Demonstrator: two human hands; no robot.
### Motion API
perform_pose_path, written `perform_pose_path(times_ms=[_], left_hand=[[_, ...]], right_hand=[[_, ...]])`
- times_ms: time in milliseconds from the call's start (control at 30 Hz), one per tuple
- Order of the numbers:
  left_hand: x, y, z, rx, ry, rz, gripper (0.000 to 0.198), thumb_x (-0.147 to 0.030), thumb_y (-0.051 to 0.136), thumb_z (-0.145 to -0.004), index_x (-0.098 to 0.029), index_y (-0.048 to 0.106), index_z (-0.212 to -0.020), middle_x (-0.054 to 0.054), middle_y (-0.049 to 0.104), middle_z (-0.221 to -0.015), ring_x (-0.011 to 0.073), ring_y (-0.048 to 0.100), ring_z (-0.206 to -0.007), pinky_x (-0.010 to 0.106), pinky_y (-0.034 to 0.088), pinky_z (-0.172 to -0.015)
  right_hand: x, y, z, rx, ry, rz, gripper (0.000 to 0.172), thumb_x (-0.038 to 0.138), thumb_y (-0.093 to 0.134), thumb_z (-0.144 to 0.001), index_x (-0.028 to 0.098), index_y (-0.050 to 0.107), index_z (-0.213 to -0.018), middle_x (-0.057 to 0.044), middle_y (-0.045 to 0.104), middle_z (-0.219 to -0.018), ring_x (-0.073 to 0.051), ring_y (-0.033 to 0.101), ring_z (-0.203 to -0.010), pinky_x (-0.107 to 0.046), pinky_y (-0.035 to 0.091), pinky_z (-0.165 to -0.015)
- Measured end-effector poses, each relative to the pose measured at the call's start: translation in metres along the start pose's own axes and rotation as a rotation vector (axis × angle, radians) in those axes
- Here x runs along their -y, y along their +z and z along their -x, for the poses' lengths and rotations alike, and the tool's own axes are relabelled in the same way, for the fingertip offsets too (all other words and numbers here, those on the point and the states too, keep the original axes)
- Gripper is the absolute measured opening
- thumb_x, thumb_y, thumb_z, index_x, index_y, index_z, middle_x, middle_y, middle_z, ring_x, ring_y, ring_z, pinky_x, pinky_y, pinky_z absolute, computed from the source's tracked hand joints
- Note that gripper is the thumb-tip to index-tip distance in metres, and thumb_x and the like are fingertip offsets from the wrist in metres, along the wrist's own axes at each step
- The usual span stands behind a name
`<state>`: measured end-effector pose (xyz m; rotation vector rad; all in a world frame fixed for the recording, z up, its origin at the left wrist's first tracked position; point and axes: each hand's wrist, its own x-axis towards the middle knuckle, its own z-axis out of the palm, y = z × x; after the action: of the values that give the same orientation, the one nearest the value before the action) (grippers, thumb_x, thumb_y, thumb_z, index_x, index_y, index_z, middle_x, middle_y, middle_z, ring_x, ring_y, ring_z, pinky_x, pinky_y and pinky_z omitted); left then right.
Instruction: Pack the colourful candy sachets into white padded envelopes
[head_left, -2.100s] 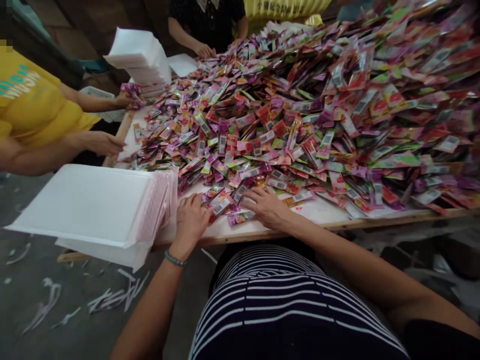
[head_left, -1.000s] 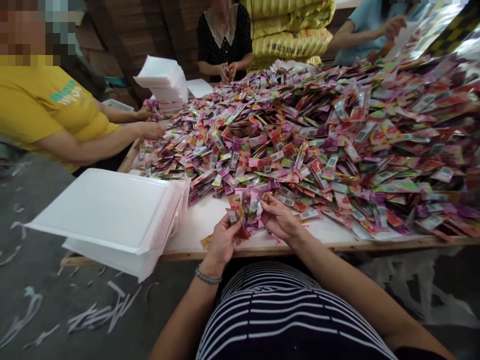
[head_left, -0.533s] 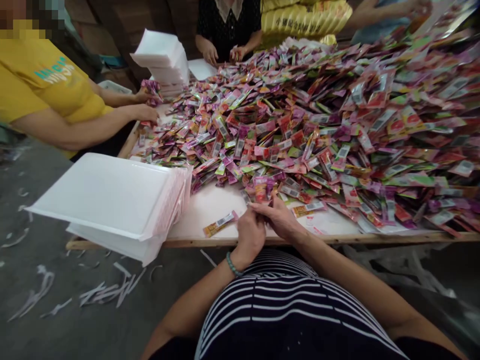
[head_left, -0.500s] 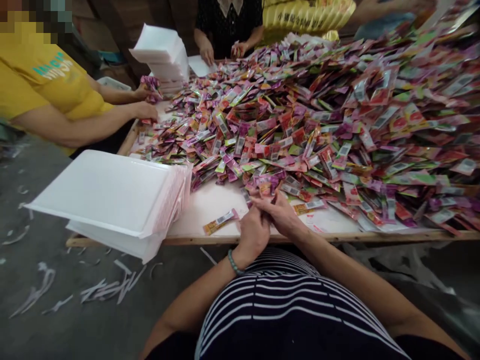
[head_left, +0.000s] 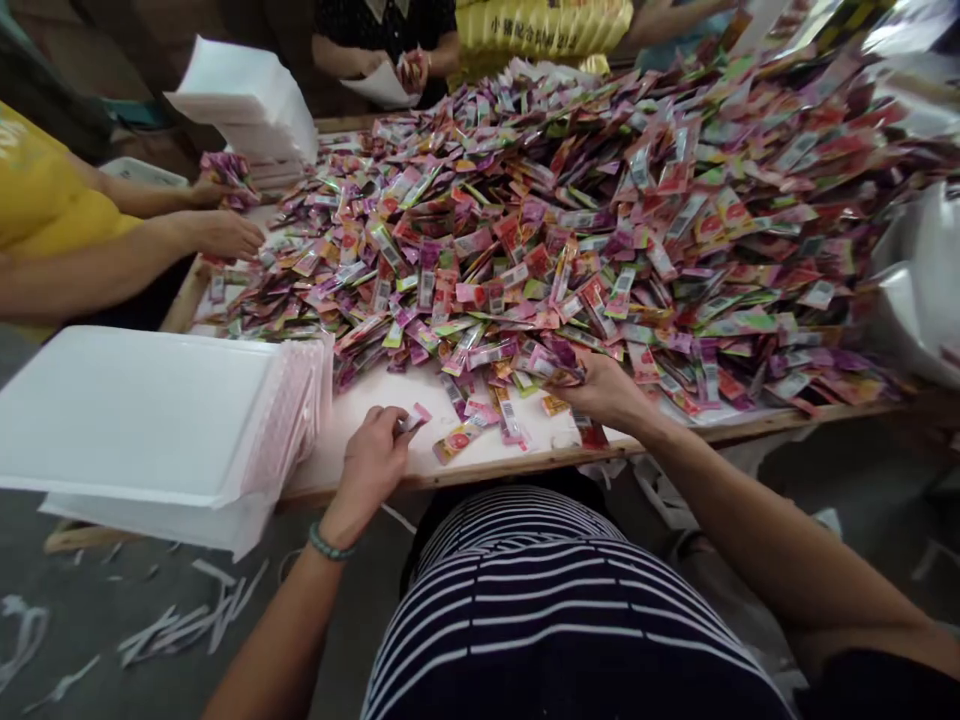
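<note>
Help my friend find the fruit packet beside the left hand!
Start at the big packet heap. Come down to the table, just right of the left hand. The fruit packet there shows a round reddish picture; its right-hand neighbour shows a barcode.

1. The left hand [head_left: 375, 455] has its fingers curled in, back upward, the left forearm [head_left: 289, 620] slanting from below.
2. The right hand [head_left: 606, 393], well apart, points leftward, fingers bent, the right forearm [head_left: 757, 532] outstretched.

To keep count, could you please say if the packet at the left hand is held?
Held: the packet pokes out from curled fingers of the left hand.
</note>
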<state>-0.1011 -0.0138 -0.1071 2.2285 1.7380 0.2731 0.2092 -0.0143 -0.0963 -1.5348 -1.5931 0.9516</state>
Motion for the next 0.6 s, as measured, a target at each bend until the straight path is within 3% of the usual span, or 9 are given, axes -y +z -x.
perform_pose_path(times_ms=[100, 167, 233, 300, 400, 533, 600], left_hand=[[-0.03, 0.008, -0.007, -0.015, 0.229, 0.095, 0.016, -0.013, 0.048, -0.087, -0.019, 0.058, -0.097, 0.008, 0.06, -0.103, 0.0202, 0.058, -0.094, 0.032, 0.049, -0.083], [-0.045, 0.019, -0.015, 0.076, 0.421, 0.042, 0.019, -0.007, 0.047, -0.085, -0.018, 0.058, -0.095, 0.01, 0.059, -0.111, 0.0215, 0.056, -0.103, 0.034, 0.047, -0.089], [-0.05, 0.028, -0.023, 0.185, 0.523, -0.082, 0.02, -0.004, 0.047, -0.083, -0.017, 0.059, -0.093, 0.012, 0.062, -0.108, 0.0244, 0.055, -0.103, 0.038, 0.047, -0.089], [-0.049, 0.035, -0.027, 0.262, 0.515, -0.189, 0.019, -0.005, 0.046, -0.084, -0.016, 0.059, -0.092, 0.013, 0.064, -0.099, 0.0261, 0.057, -0.098, 0.039, 0.047, -0.086], [-0.045, 0.035, -0.027, 0.277, 0.394, -0.213, 0.02, -0.01, 0.048, -0.084, -0.013, 0.058, -0.101, 0.014, 0.065, -0.096, 0.0271, 0.058, -0.095, 0.039, 0.046, -0.085], [-0.047, 0.027, -0.018, 0.284, 0.282, -0.188, 0.022, -0.014, 0.049, -0.083, -0.012, 0.058, -0.103, 0.014, 0.066, -0.097, 0.028, 0.059, -0.095, 0.039, 0.044, -0.087], [-0.048, 0.025, -0.012, 0.29, 0.273, -0.185, 0.016, -0.013, 0.048, -0.081, -0.015, 0.059, -0.094, 0.014, 0.065, -0.097, 0.0283, 0.058, -0.096, 0.039, 0.044, -0.087]], right_hand=[[-0.001, 0.007, -0.003, -0.049, 0.08, 0.089, 0.013, 0.026, 0.064, -0.069, 0.019, 0.054, -0.066, 0.004, 0.051, -0.062, -0.012, 0.046, -0.061, -0.025, 0.035, -0.059], [-0.002, 0.007, -0.004, -0.076, 0.111, 0.023, 0.017, 0.03, 0.068, -0.067, 0.019, 0.055, -0.067, 0.004, 0.054, -0.063, -0.012, 0.048, -0.061, -0.025, 0.036, -0.058], [-0.004, 0.004, -0.005, -0.109, 0.137, -0.168, 0.025, 0.039, 0.072, -0.067, 0.019, 0.057, -0.07, 0.003, 0.055, -0.063, -0.012, 0.049, -0.058, -0.025, 0.038, -0.054], [-0.004, -0.001, -0.004, -0.149, 0.184, -0.368, 0.034, 0.05, 0.072, -0.068, 0.019, 0.057, -0.07, 0.003, 0.052, -0.058, -0.011, 0.045, -0.051, -0.025, 0.037, -0.048], [-0.005, -0.004, 0.0, -0.221, 0.218, -0.501, 0.041, 0.06, 0.069, -0.068, 0.02, 0.057, -0.067, 0.002, 0.052, -0.057, -0.012, 0.045, -0.048, -0.026, 0.037, -0.044], [-0.016, 0.01, 0.013, -0.425, 0.064, -0.251, 0.035, 0.054, 0.072, -0.068, 0.023, 0.057, -0.072, 0.0, 0.059, -0.068, -0.015, 0.053, -0.063, -0.029, 0.045, -0.061], [-0.028, 0.02, 0.024, -0.396, 0.009, -0.085, 0.03, 0.047, 0.073, -0.068, 0.023, 0.059, -0.079, 0.001, 0.06, -0.07, -0.015, 0.053, -0.064, -0.028, 0.045, -0.063]])
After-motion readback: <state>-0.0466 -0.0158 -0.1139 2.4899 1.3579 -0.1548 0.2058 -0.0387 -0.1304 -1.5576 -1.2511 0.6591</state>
